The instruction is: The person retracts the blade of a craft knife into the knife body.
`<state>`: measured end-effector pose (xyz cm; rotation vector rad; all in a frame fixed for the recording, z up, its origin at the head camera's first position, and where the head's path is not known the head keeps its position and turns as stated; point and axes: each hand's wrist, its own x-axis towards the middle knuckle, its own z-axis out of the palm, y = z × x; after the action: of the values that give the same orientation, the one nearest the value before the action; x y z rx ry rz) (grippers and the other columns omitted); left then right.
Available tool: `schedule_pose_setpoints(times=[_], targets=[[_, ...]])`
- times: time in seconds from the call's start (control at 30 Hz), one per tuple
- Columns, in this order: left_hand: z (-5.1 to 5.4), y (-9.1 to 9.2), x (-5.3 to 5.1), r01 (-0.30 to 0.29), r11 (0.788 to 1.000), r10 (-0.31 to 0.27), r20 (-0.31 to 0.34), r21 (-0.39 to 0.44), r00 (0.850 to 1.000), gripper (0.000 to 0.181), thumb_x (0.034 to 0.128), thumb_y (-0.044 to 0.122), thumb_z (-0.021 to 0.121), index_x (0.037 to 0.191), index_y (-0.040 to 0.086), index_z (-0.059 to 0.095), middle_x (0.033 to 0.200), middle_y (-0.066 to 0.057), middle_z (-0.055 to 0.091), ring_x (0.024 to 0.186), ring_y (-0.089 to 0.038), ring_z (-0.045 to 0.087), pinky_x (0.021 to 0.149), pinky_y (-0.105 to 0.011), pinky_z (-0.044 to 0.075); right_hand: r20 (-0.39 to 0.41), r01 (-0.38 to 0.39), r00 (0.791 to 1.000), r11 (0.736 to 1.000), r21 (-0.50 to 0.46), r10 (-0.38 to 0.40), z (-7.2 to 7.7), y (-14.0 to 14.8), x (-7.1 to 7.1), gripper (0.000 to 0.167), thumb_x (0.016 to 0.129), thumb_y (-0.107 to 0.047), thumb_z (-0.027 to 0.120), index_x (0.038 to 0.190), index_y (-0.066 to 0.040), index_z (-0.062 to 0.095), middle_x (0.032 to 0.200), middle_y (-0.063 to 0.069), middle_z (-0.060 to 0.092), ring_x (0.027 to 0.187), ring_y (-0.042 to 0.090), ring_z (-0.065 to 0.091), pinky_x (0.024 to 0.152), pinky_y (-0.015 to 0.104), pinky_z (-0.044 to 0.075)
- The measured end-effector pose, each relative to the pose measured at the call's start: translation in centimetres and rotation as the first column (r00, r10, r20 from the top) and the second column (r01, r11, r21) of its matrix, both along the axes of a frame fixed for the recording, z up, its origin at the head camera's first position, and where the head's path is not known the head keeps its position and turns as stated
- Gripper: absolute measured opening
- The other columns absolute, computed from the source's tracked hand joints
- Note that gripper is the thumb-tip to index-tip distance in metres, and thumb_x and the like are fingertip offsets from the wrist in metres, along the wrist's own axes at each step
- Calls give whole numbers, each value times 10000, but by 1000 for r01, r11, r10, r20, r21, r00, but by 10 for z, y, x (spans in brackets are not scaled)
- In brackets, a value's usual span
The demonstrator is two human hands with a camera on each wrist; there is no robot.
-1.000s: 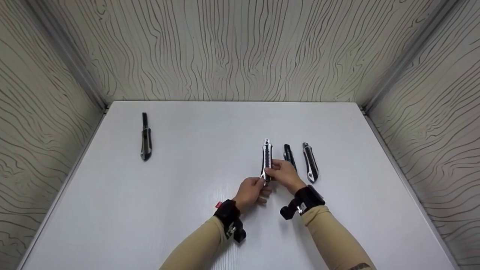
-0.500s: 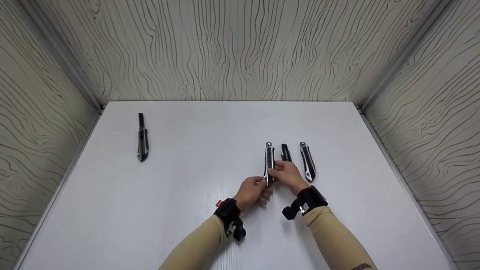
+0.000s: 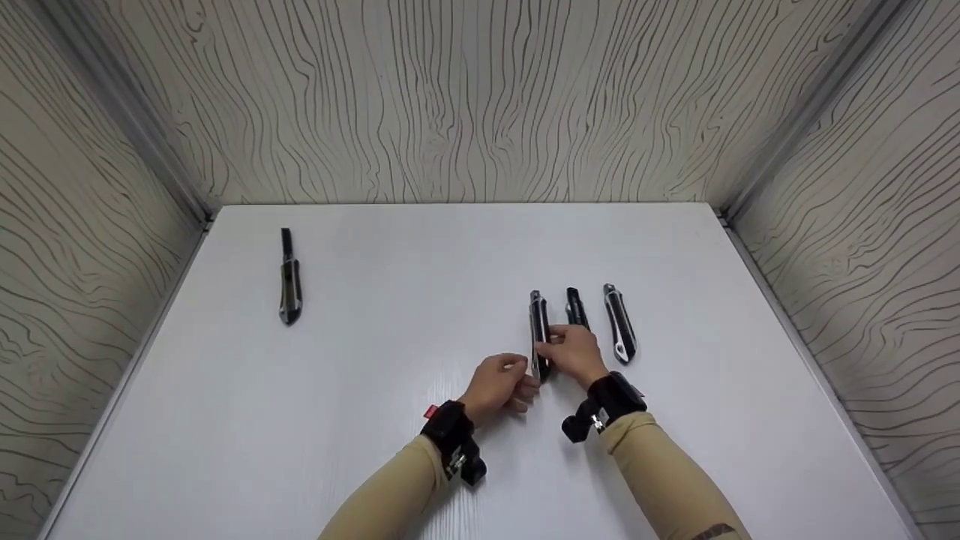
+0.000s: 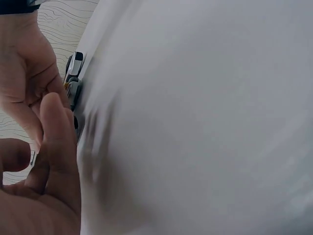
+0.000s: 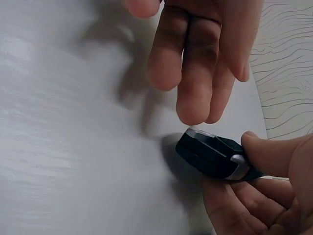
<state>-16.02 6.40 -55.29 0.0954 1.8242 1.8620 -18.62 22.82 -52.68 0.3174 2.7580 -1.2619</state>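
My right hand (image 3: 576, 354) pinches a utility knife (image 3: 539, 330) between thumb and fingers, near its lower end. The knife points away from me, its silver nose at the far end. In the right wrist view, the dark butt of the utility knife (image 5: 208, 154) faces the camera, gripped by the right hand (image 5: 269, 196). Just left of that butt is my left hand (image 3: 495, 386), fingers loosely bent and holding nothing. Its fingertips (image 5: 193, 115) come very close to the knife; whether they touch cannot be told. In the left wrist view the left hand (image 4: 54, 181) hides the held knife.
A black utility knife (image 3: 575, 304), partly hidden by my right hand, lies to the right on the white table (image 3: 300, 435). Beyond it lies another silver-and-black knife (image 3: 619, 326). A knife with a dark blade extended (image 3: 290, 289) lies far left. Patterned walls (image 3: 465, 97) enclose the table.
The held knife has turned about its length and come slightly nearer to me. My left fingers have let go of its lower end and moved a little left.
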Motion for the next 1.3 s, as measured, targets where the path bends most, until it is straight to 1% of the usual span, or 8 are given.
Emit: schedule_pose_setpoints(times=[0.1,0.27,0.57,0.73,0.83,1.0,1.2,1.3], targets=[[1,-2,1,-3,1000,3,-3,4,1000,337,1023,177,459,1253,-56,541,976,-232,729,649,-154,668,529,-312,589,-10,7,1000,998,69,-6,2,-4,0,367,821,-179,743,1144,-9,700,971,155,744,730,183,655,610,241,482],[2,-6,1,-4,1000,4,-2,-12,1000,352,1026,189,461,1270,-53,538,993,-221,730,719,-195,698,563,-318,599,-23,11,1000,986,167,-7,3,-8,-1,320,822,-227,741,1086,-46,733,915,108,742,802,245,647,684,319,489],[2,-16,-2,-17,999,18,18,-32,1000,361,1019,168,458,1304,-45,520,977,-181,738,743,-190,705,584,-311,604,-40,-5,999,957,289,17,5,-14,-2,306,836,-223,729,1040,4,721,984,167,728,886,313,661,802,450,527],[6,-23,-5,-17,999,18,12,-48,1000,377,1018,159,448,1329,-48,502,984,-172,738,745,-175,698,580,-296,601,-56,-1,998,928,373,24,5,-18,-1,189,839,-208,713,832,-26,661,819,133,699,754,301,639,675,435,506],[10,-26,-7,-23,999,23,1,-43,1000,377,1016,147,440,1330,-56,495,995,-192,733,721,-157,687,574,-288,598,-69,-3,997,909,418,34,4,-19,-1,184,845,-204,701,785,-42,637,766,130,680,714,311,640,632,442,499],[15,-31,-11,-26,997,26,-4,-68,1000,381,1012,155,449,1333,-43,500,1014,-197,727,714,-154,686,580,-288,600,-57,-18,997,894,447,48,5,-20,1,201,860,-203,683,908,-9,667,850,164,702,773,344,670,659,473,525],[21,-43,-21,-29,982,27,-13,-186,1000,374,1005,185,470,1322,-5,533,1009,-140,730,768,-188,706,584,-275,595,-28,-21,999,897,442,37,14,-18,1,432,879,-233,685,1242,-9,617,1073,192,705,946,387,675,777,510,554],[27,-51,-27,-27,967,19,-33,-254,999,366,1002,192,482,1305,2,558,1010,-128,726,816,-217,712,594,-277,596,-32,-28,998,895,446,47,19,-17,2,483,878,-239,694,1307,-43,591,1127,182,700,977,394,672,783,524,557]])
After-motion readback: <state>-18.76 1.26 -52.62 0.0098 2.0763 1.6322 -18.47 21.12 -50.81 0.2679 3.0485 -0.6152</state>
